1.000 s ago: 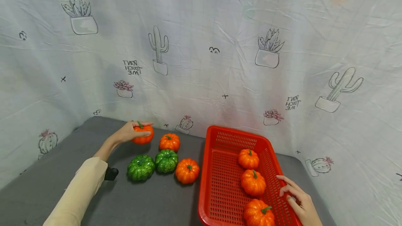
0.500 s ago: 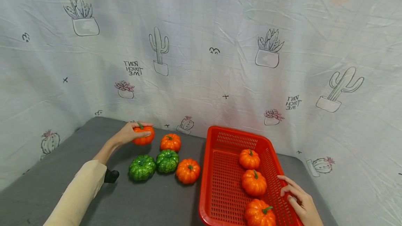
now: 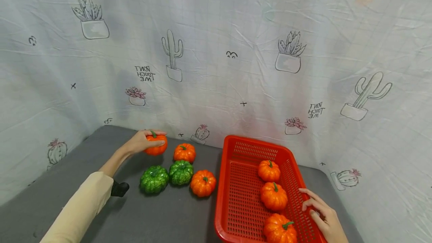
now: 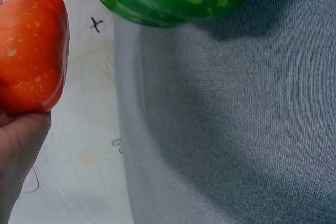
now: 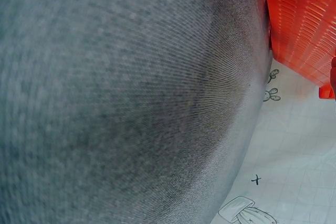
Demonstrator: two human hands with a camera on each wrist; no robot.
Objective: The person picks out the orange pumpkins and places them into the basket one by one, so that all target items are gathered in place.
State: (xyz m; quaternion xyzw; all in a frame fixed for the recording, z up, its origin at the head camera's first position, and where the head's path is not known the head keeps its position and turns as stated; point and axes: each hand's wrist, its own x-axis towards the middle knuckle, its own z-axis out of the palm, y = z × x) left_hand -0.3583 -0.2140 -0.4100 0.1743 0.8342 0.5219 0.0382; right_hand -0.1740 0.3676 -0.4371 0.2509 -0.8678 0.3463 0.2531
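Observation:
In the head view my left hand [image 3: 137, 144] grips a small orange pumpkin [image 3: 156, 149] with a green stem, thumb on its near side and fingers over its top. The left wrist view shows that pumpkin's speckled orange side above the thumb. Just right of it lies another orange pumpkin [image 3: 184, 153]. Nearer stand two green pumpkins, one on the left [image 3: 154, 179] and one beside it [image 3: 181, 172], then an orange pumpkin [image 3: 203, 183]. My right hand [image 3: 323, 213] rests with relaxed fingers on the right rim of a red plastic basket [image 3: 221, 194].
Inside the basket, three orange pumpkins line the right side: the far one [image 3: 269, 171], the middle one [image 3: 273, 196] and the near one [image 3: 279, 229]. A grey cloth [image 3: 168, 216] covers the table. Behind it hangs a white curtain [image 3: 209, 78] with cactus drawings.

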